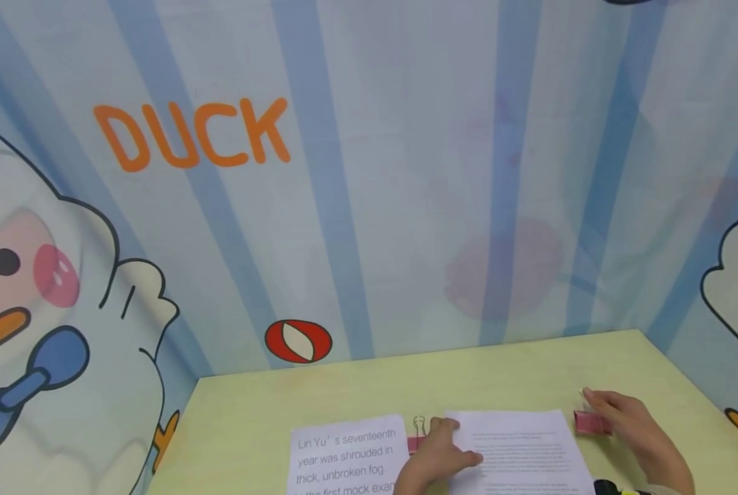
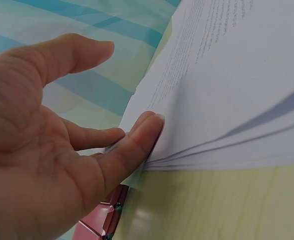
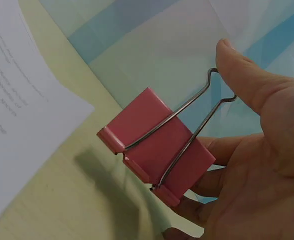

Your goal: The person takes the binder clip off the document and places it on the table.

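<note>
My right hand [image 1: 638, 433] holds a pink binder clip [image 3: 162, 142] off the table, its thumb at the ends of the wire handles and its fingers behind the body. The clip's mouth faces the paper stack [image 1: 523, 454]. At the stack's left edge rests my left hand [image 1: 433, 457], fingers extended against the sheets and thumb [image 2: 81, 52] raised apart from them in the left wrist view. Sheet edges [image 2: 227, 142] fan slightly beside those fingers. A second pink binder clip [image 1: 413, 445] lies next to the left hand, partly hidden by it.
Left of the stack lies a sheet [image 1: 344, 454] with large print. Both papers are on a pale yellow table [image 1: 251, 412]. Behind the table hangs a blue striped cloth [image 1: 406, 206] with cartoon ducks and the word DUCK. A dark strap [image 1: 607, 487] shows near the right wrist.
</note>
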Demonstrator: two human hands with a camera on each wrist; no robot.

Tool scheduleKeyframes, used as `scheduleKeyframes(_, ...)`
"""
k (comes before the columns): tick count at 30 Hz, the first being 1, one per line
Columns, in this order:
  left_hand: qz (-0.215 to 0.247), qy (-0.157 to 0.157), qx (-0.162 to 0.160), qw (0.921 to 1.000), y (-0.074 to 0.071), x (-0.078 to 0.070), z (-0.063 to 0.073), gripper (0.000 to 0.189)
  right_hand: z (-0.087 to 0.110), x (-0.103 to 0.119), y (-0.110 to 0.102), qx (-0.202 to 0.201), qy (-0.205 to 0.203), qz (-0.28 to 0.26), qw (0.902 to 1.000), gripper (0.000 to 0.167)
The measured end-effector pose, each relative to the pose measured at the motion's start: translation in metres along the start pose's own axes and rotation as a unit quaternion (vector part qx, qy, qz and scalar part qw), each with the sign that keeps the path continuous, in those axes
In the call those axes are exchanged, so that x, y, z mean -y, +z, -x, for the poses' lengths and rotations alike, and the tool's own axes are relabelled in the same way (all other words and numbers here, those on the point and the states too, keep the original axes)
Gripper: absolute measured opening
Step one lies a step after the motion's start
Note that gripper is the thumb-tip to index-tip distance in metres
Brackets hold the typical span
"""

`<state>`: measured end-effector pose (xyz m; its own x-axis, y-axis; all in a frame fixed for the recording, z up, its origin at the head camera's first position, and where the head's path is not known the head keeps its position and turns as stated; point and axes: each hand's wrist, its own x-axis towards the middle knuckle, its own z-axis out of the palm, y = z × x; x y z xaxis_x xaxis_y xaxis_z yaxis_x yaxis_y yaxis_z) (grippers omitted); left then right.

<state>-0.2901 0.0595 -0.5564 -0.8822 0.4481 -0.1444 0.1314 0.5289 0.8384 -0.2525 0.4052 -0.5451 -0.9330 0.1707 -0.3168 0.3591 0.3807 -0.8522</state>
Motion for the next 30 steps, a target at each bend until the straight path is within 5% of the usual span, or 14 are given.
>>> scheduleKeyframes(10,0.003,-0.004,0.007,1.0000,-0.002,0.000,0.004,0.062,0.000,-0.015,-0.009,0.050,0.058,-0.016,0.9969,0.099)
scheduleKeyframes(30,-0.004,0.004,0.001,1.0000,-0.001,0.005,0.000,0.061,-0.007,-0.022,-0.008,0.067,0.041,-0.015,0.9968,0.090)
